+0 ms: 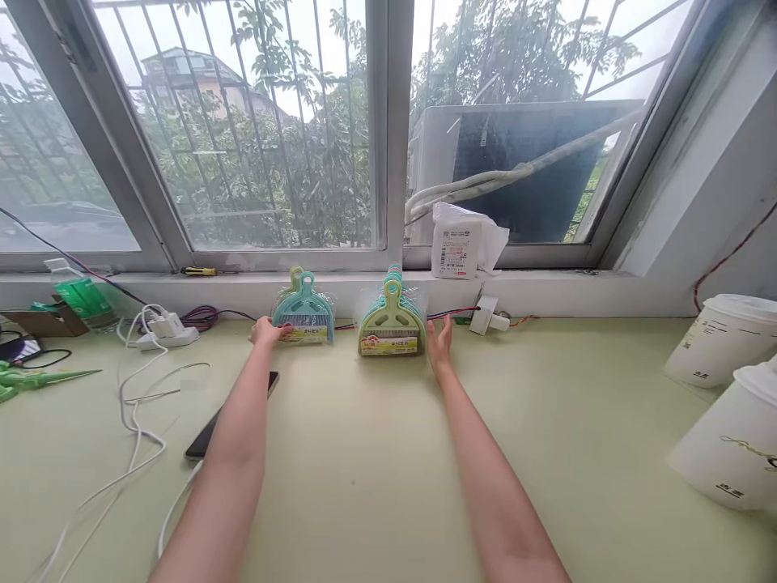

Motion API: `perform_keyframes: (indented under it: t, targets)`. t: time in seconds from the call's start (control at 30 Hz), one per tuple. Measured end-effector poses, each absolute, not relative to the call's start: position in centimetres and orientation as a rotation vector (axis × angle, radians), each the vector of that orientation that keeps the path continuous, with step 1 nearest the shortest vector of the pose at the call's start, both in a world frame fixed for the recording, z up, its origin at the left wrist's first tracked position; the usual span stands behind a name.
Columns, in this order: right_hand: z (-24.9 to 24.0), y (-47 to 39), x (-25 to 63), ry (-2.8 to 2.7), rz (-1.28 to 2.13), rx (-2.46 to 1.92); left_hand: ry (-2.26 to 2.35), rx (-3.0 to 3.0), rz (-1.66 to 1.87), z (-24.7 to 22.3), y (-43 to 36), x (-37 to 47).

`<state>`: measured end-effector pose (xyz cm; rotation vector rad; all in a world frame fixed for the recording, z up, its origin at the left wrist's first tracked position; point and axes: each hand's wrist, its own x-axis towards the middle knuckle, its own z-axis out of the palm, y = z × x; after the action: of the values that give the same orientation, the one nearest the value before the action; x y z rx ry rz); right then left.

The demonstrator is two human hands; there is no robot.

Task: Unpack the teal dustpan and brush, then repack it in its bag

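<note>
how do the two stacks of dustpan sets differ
The left stack is blue in front, while the right stack is yellow-green. The left stack shows two handles; the right stack shows a longer row of them. Both stand handles up, in clear wrapping, with bristles and a label showing in front.

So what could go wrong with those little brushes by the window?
The upright brush sets beside the right hand might topple if bumped. The phone, partly hidden by the left arm, could get nudged. The cord running behind the sets might snag them.
</note>
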<state>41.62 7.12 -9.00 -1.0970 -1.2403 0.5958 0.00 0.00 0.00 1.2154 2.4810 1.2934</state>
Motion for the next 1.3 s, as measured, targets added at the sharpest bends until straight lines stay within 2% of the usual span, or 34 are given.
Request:
perform_keyframes:
  t: [0.1,0.27,0.33,0.53,0.7,0.93,1.2,1.3]
  targets:
    - [-9.1,7.3,41.5,-1.236,0.597,-1.104,2.482,1.068,1.324,1.0,-0.6,0.4]
    - [-8.6,7.0,41.7,-1.193,0.621,-1.123,1.979,1.104,1.377,3.2,-3.8,2.6]
    - [-8.3,6.4,41.9,-1.162,0.606,-1.131,1.91,1.106,1.412,3.9,-5.4,3.9]
    - [-7.8,1.4,42.4,-1.141,0.462,-1.158,1.781,1.013,1.727,5.1,-10.5,7.9]
    - [-6.7,-6.5,42.7,-1.365,0.148,-1.124,1.164,0.875,1.788,2.8,-14.0,14.0]
    - [-5.0,-17.4,43.2,-2.101,-0.304,-0.899,0.877,0.688,1.53,-3.3,-18.2,25.6]
    - [-4.2,-20.4,44.5,-2.177,-0.251,-0.906,0.931,0.787,1.499,-4.5,-20.2,27.8]
    - [-4.0,-19.8,44.3,-2.119,-0.116,-0.96,0.89,0.822,1.543,-4.2,-19.6,27.6]
